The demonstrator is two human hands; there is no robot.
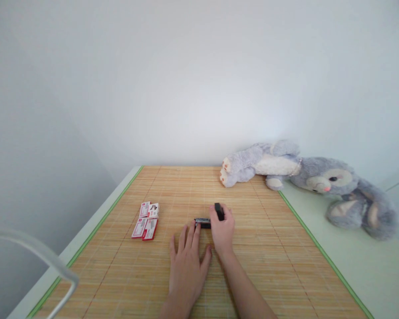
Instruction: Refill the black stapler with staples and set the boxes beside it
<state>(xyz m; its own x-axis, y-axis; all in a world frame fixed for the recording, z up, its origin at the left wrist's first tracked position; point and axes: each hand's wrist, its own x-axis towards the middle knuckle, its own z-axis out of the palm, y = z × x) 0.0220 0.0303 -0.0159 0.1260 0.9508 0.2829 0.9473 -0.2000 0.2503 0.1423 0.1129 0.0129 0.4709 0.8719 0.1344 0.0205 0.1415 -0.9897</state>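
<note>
Black stapler opened between two hands on a bamboo mat

Item: small black plastic-and-metal stapler (208,220), lying at the middle of the woven bamboo mat (269,266) that covers the pale tabletop (369,266). Its top arm appears hinged upward at the right end; the metal channel lies flat, pointing left.

Hands: right hand (222,232) curled over the stapler's right end, fingers pinching the raised black arm. Left hand (187,261) spread flat, palm down on the mat, its fingertips touching or just short of the stapler's left end; which, cannot be told.

Handling note: judged from the pose, the step goes best with the base pinned flat by the left fingertips while the right holds the arm fully back, so the channel stays exposed and does not snap shut.

Containers: four small red-and-white cardboard boxes (146,220), clustered to the left of the stapler, well apart from both hands. Two lie near, two far. All look closed; contents not visible.

Also present: grey-and-white plush rabbit (306,177), lying on its side at the far right, half off the mat.
</note>
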